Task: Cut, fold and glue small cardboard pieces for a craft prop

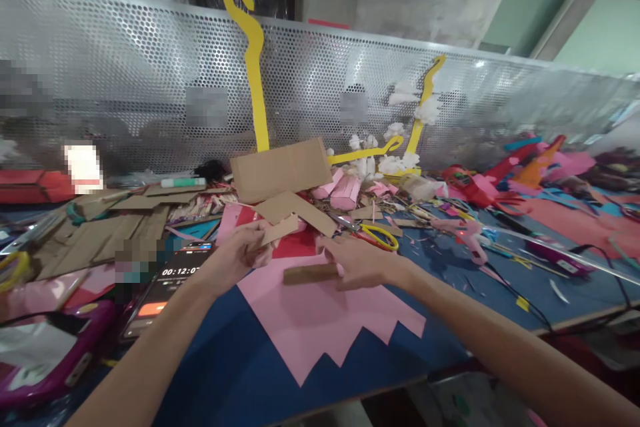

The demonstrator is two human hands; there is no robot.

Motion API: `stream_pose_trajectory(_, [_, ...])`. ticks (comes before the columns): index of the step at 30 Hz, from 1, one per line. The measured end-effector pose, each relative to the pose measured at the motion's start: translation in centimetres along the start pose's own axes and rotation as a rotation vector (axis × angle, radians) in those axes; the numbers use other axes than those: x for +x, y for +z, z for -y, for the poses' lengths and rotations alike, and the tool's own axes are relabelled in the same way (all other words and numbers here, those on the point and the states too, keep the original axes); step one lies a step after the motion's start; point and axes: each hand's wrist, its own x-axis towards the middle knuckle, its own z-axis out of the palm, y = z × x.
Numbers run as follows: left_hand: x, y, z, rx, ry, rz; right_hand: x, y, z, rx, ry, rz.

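My left hand (240, 250) is closed, pinching a small piece of cardboard (280, 230) between thumb and fingers. To its right, my right hand (357, 260) grips one end of a narrow brown cardboard strip (307, 274). Beneath both hands lies a sheet of pink paper (320, 320), its near right edge cut in zigzags. Red paper (295, 246) shows between the hands, and a bent cardboard piece (300, 208) sits just behind. Yellow-handled scissors (380, 237) rest beyond my right hand.
A cardboard panel (280, 170) stands behind, near a tall yellow paper shape (254, 73). Left are a phone showing a timer (173, 280), cardboard scraps (105, 237) and a purple case (70, 353). A pink glue gun (473, 237) with a cord lies right. A perforated metal screen (310, 80) closes the back.
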Motion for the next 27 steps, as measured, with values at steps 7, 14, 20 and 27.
stream_pose_trajectory(7, [0.0, 0.0, 0.2, -0.024, -0.020, 0.000, -1.8, -0.6, -1.4, -0.041, 0.006, -0.110])
stream_pose_trajectory(14, [0.2, 0.1, 0.4, 0.000, -0.025, 0.007, -4.5, -1.6, -0.9, -0.025, 0.030, -0.288])
stream_pose_trajectory(20, [0.1, 0.0, 0.7, 0.025, -0.039, 0.019, -2.9, 1.4, 2.2, -0.244, -0.138, -0.206])
stream_pose_trajectory(27, [0.1, 0.0, 0.6, 0.014, -0.031, -0.006, 0.4, 2.2, 4.5, -0.396, -0.229, -0.193])
